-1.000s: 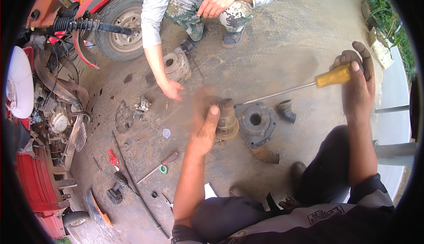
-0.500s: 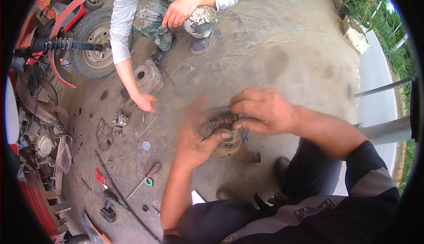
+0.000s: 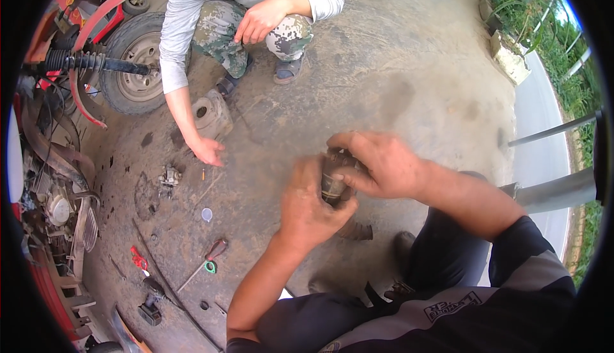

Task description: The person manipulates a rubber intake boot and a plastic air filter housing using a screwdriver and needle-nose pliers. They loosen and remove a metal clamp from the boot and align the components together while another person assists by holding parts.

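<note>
A grimy, dark round part with a yellowish band (image 3: 330,190) is held up in front of me between both hands. My left hand (image 3: 308,209) wraps round its near left side, thumb below. From the right, my right hand (image 3: 378,164) grips the upper side, with fingers curled over the top and thumb against the face. The fingers hide much of the part, and its exact kind does not show. Just below it is a brown ribbed tube end (image 3: 357,230); I cannot tell whether the two are joined.
Across from me a person in a grey top (image 3: 246,7) squats, one hand reaching low. A dismantled red motorcycle (image 3: 61,206) stands left. On the floor are a carburettor-like metal part (image 3: 169,176), a screwdriver (image 3: 214,251), a power tool (image 3: 151,305) and a long dark cable (image 3: 167,276).
My left hand has moved right and closed round the dark part, which is now tilted more upright. My right hand stays on its top. The other person has hardly moved.
</note>
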Demonstrator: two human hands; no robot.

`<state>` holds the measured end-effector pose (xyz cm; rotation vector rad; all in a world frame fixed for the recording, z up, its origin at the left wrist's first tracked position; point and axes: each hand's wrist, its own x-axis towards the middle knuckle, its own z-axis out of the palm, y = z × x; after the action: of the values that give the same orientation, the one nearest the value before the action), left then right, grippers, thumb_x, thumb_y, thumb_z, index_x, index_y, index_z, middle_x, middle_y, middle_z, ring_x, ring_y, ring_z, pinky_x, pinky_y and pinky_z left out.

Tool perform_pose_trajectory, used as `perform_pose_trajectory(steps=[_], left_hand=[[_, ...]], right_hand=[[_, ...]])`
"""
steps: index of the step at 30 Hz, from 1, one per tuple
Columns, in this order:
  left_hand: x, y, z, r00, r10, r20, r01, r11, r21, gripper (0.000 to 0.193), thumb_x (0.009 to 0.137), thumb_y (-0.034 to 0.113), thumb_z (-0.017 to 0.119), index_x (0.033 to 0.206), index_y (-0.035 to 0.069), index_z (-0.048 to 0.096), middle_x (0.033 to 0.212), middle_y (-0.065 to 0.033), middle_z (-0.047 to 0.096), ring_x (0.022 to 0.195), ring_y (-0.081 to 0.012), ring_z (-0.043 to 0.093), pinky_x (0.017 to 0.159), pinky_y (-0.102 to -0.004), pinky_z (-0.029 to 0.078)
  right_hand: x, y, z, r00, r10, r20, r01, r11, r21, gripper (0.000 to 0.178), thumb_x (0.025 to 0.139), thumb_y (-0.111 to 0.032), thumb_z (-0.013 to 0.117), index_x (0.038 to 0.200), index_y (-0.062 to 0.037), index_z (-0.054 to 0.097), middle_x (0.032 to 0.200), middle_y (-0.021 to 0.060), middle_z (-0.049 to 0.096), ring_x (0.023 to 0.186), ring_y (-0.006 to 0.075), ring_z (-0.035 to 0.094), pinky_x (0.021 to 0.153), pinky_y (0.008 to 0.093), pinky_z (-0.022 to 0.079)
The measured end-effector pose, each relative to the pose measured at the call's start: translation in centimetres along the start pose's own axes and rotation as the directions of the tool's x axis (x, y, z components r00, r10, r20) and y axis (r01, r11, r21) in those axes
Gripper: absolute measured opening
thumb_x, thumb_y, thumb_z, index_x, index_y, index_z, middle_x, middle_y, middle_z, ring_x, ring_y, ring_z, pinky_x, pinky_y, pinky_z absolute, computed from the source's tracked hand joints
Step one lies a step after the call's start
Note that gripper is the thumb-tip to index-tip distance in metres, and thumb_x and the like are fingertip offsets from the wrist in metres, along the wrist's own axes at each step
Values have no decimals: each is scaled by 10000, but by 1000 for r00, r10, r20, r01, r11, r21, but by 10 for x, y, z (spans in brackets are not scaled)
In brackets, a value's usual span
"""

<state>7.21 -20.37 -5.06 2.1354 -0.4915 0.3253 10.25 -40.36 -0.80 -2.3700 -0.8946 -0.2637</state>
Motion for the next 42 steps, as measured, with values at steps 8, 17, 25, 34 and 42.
perform_pose_trajectory(steps=[8,17,25,34,42], left_hand=[[-3,-9,-8,994,96,58,-102,988,116,569,719,191,902,1192,1,649,1087,-191,708,948,-413,715,806,-489,590],[-3,-9,-16,983,143,118,-156,982,103,561,697,202,911,1166,6,675,1073,-179,727,966,-403,712,816,-491,584],[-9,-22,-27,944,208,255,-248,960,133,634,678,246,934,1215,26,678,1024,-144,697,949,-383,670,831,-481,550],[-10,-18,-38,881,313,355,-340,940,14,660,588,229,955,1155,13,695,976,-128,725,905,-373,692,831,-462,558],[-15,-57,-65,961,-128,245,215,904,-370,610,720,256,946,1206,-1,681,1008,-115,745,932,-252,721,844,-383,578]], right_hand=[[1,9,-3,973,-97,211,91,995,40,484,992,-375,695,1232,37,616,880,225,699,835,445,706,743,512,572],[-3,10,-5,959,-159,235,145,987,76,481,1007,-364,683,1210,67,622,804,214,681,749,432,698,675,499,573],[-9,7,-4,928,-193,318,167,980,108,493,992,-360,700,1183,85,606,782,217,667,693,431,687,635,486,576],[-29,0,-4,921,-220,320,145,959,242,453,984,-276,687,1200,108,582,759,220,650,673,438,669,619,503,555],[-72,-17,2,853,-244,462,-143,742,655,341,1106,-246,566,1309,28,588,997,197,735,749,355,714,673,416,584]])
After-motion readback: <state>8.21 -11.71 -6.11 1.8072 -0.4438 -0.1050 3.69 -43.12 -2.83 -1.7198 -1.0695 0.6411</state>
